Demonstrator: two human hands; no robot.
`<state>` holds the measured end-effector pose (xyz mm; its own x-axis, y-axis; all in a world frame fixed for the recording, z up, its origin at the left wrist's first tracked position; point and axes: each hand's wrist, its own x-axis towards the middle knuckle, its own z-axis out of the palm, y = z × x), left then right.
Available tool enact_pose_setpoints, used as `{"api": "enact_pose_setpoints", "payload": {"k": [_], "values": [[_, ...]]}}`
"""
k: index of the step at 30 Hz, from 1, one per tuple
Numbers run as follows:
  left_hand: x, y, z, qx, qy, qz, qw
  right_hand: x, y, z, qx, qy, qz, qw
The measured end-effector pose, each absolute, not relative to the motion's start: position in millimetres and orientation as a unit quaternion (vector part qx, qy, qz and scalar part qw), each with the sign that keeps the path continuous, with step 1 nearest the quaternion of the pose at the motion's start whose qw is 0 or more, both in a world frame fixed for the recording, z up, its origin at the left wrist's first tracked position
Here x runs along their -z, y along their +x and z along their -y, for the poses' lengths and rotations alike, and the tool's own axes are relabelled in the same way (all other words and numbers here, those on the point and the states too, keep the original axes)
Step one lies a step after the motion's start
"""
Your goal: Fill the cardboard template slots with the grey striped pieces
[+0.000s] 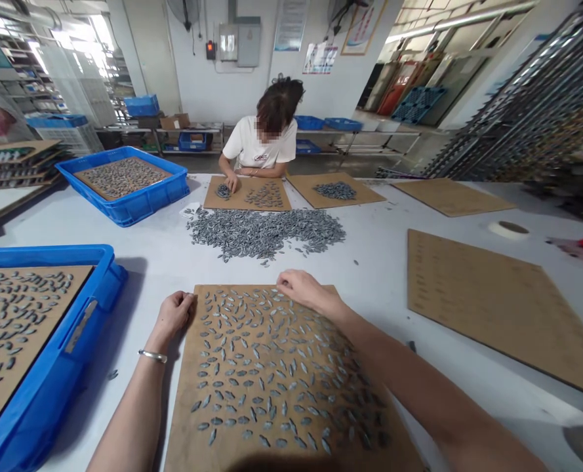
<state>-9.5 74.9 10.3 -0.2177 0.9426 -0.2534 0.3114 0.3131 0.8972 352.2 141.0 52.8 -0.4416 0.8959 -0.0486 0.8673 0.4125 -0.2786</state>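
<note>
A brown board (232,452) lies in front of me, covered with several small grey oval pieces (266,367) spread out flat. My left hand (174,313) rests at the board's far left corner, fingers curled closed against its edge. My right hand (303,289) sits on the board's far edge with fingers bent down onto the pieces there. I cannot make out what either hand holds. Beyond the board a loose heap of the same grey pieces (266,231) lies on the white table (380,262).
A blue crate (50,387) with a piece-covered board stands at my left; another blue crate (128,203) is further back. Bare brown boards (498,301) lie at my right. A person in a white shirt (264,147) works opposite at boards (246,195). A tape roll (508,229) lies far right.
</note>
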Motion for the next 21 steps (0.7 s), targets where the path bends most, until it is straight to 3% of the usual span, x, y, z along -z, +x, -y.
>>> {"api": "enact_pose_setpoints", "payload": {"k": [7,14,21], "values": [[-13.1,-8.1,-73.8,-0.366,0.465,-0.699,0.403,-50.4,352.1,-95.8,-0.059,-0.529,0.844,-0.059],[-8.7,-9.7,-73.3,-0.368,0.471,-0.694,0.402,-59.6,347.1,-98.0,-0.093,-0.534,0.836,-0.086],[-11.8,-8.7,-73.0,-0.369,0.467,-0.689,0.414,-62.5,367.4,-107.5,-0.109,-0.581,0.805,-0.052]]}}
